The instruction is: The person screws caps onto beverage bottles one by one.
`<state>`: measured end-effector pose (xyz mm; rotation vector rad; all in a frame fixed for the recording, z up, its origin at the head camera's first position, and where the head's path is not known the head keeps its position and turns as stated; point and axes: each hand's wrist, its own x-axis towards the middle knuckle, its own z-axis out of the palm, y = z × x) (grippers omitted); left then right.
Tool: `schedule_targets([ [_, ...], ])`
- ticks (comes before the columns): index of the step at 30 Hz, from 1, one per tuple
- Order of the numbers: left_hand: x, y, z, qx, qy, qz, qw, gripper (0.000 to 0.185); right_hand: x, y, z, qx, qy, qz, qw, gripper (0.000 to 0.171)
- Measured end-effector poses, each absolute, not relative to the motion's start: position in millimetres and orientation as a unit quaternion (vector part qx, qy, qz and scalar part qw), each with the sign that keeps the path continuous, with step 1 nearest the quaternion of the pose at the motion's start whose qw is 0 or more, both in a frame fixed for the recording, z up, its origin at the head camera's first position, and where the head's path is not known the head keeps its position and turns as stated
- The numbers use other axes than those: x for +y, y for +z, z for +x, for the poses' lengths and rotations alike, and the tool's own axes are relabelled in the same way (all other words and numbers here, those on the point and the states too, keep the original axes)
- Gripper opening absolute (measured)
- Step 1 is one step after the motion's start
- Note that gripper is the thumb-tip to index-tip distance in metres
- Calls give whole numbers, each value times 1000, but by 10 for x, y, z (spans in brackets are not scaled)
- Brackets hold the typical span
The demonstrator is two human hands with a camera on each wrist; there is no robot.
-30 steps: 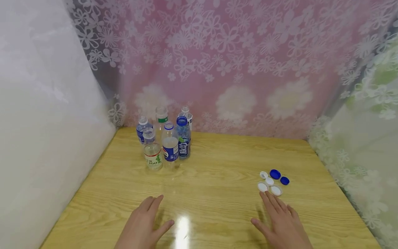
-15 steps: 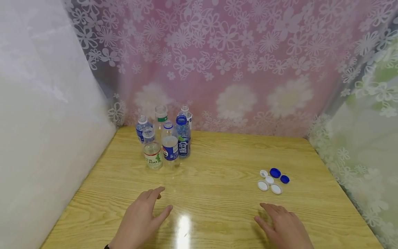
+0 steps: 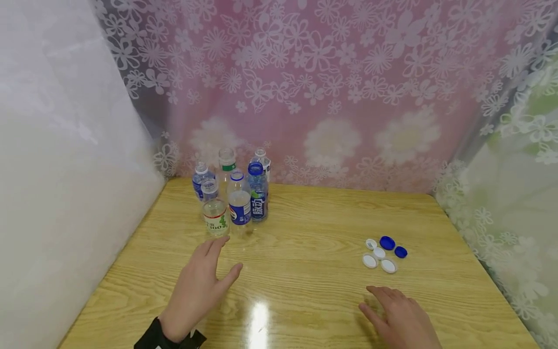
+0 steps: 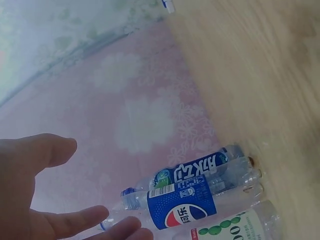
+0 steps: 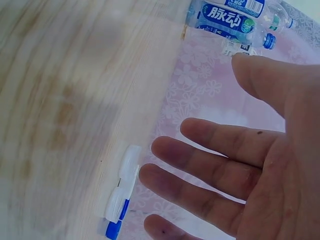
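Note:
My left hand [image 3: 198, 281] is held over the table with thumb and fingers spread, its fingertips just in front of the bottles in the head view. Nearest to it stand a clear bottle with a cream label [image 3: 215, 223] and a Pepsi bottle [image 3: 240, 208]. A blue-tinted bottle [image 3: 258, 196] is right beside them, and several more uncapped bottles are partly hidden behind. My right hand [image 3: 398, 315] hovers near the front right, fingers apart and holding nothing. Just beyond it lie several bottle caps: white caps [image 3: 370, 261] and blue caps [image 3: 387, 243].
The wooden table [image 3: 314, 228] meets a pink floral curtain [image 3: 331, 97] at its back edge. A white sheet [image 3: 69, 160] hangs along the left side, and a patterned floral cloth [image 3: 514, 237] along the right.
My left hand has moved forward towards the bottles, bringing a black wrist strap into view. My right hand has drawn back a little from the caps. Bottles and caps stay put.

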<state>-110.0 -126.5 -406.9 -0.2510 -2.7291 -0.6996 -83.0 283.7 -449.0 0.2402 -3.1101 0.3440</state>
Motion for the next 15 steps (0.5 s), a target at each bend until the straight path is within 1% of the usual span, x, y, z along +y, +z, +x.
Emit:
schedule_targets([
  [4,-1332,-3993,-1261,-945,-248,-95,188,67,2808,-4500,-902,-990,112,85,-12,54],
  [9,-1294,-3870,-1552,-929,-278,-104,222,79,2853,-4527,-936,-990,113,83,-34,55],
  [15,-1233,-3792,-1904,-912,-298,-106,260,91,2889,-4580,-944,-990,113,81,-32,56],
])
